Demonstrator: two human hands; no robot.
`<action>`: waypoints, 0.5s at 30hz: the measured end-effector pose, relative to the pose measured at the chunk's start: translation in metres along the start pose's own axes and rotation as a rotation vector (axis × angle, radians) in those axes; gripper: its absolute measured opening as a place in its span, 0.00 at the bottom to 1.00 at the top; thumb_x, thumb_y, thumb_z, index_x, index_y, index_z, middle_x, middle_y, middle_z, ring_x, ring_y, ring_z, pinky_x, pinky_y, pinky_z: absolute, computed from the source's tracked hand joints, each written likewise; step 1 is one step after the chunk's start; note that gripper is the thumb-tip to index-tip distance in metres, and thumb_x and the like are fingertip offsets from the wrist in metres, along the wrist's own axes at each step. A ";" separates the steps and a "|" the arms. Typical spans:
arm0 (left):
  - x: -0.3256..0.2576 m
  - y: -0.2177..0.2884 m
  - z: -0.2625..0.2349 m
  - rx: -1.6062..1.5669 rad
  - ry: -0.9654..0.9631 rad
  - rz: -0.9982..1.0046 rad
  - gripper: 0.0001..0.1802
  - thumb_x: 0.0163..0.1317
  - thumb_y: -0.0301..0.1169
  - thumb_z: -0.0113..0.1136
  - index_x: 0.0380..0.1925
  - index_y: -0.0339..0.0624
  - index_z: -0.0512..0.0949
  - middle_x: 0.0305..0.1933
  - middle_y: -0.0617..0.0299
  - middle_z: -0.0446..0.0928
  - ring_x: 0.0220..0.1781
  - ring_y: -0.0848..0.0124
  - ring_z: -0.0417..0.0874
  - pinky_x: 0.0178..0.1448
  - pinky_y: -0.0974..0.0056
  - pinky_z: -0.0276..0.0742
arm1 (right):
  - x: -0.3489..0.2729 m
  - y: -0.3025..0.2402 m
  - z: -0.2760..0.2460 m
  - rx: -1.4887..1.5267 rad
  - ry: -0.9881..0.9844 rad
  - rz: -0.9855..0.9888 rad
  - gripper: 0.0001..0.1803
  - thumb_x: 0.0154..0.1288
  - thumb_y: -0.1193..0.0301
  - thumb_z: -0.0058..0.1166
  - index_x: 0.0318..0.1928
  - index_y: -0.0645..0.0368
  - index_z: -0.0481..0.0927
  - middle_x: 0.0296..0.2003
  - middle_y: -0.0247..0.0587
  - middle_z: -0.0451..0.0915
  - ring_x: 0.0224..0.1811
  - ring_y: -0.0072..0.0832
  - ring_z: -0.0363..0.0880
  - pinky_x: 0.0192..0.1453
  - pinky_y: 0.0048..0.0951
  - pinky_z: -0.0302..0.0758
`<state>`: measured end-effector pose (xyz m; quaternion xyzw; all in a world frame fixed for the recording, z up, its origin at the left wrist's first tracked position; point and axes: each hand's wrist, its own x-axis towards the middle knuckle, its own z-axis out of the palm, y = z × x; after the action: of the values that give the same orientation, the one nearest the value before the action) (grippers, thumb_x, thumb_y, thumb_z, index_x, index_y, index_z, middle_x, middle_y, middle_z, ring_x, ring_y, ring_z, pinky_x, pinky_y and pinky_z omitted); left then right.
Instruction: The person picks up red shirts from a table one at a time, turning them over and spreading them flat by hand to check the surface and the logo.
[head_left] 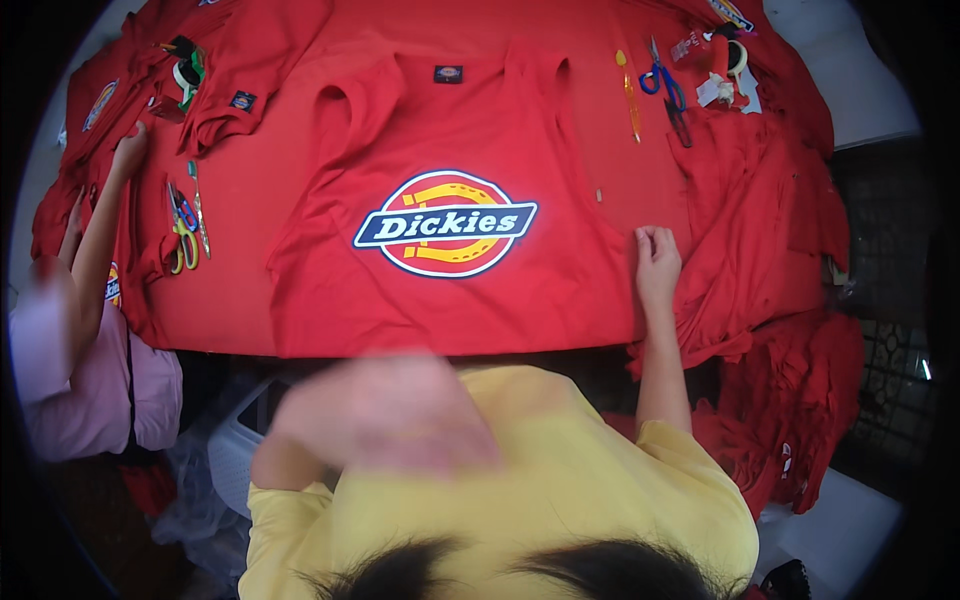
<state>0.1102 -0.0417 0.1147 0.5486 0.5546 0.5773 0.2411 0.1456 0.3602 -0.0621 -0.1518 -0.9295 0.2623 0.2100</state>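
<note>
A red sleeveless top (450,300) lies flat on the red-covered table, front up, with a round blue, yellow and white logo (446,223) on its chest. My right hand (656,262) rests at the top's right side edge, fingers curled onto the cloth. My left hand (385,412) is a motion-blurred shape low in front of my yellow shirt, off the table; I cannot make out anything in it.
Blue-handled scissors (664,86) and a yellow pen-like tool (630,96) lie at the back right. More scissors (183,232) lie on the left. Red garments (770,230) are heaped on the right. A co-worker's hand (130,150) in a pink sleeve reaches in at left.
</note>
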 end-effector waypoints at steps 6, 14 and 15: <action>0.018 0.062 0.047 -0.313 -0.300 0.355 0.15 0.66 0.38 0.59 0.46 0.39 0.78 0.51 0.47 0.77 0.50 0.51 0.79 0.51 0.55 0.77 | -0.015 -0.002 0.005 -0.016 0.089 -0.142 0.07 0.67 0.71 0.51 0.35 0.63 0.77 0.33 0.49 0.75 0.38 0.47 0.76 0.41 0.41 0.72; 0.002 0.051 0.063 -0.260 -0.425 0.324 0.14 0.71 0.32 0.51 0.40 0.26 0.71 0.45 0.38 0.72 0.49 0.43 0.77 0.53 0.47 0.75 | -0.008 -0.022 0.022 0.007 0.219 -0.207 0.05 0.61 0.72 0.55 0.31 0.60 0.77 0.30 0.48 0.75 0.35 0.47 0.76 0.40 0.45 0.73; 0.004 0.048 0.060 -0.263 -0.428 0.299 0.14 0.72 0.32 0.51 0.40 0.27 0.70 0.45 0.37 0.72 0.49 0.43 0.77 0.53 0.47 0.75 | -0.008 -0.021 0.023 0.012 0.227 -0.192 0.04 0.60 0.72 0.56 0.31 0.60 0.78 0.30 0.47 0.75 0.35 0.47 0.76 0.40 0.44 0.73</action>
<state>0.1785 -0.0283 0.1464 0.6977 0.3246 0.5445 0.3336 0.1383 0.3303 -0.0704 -0.0897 -0.9084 0.2278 0.3389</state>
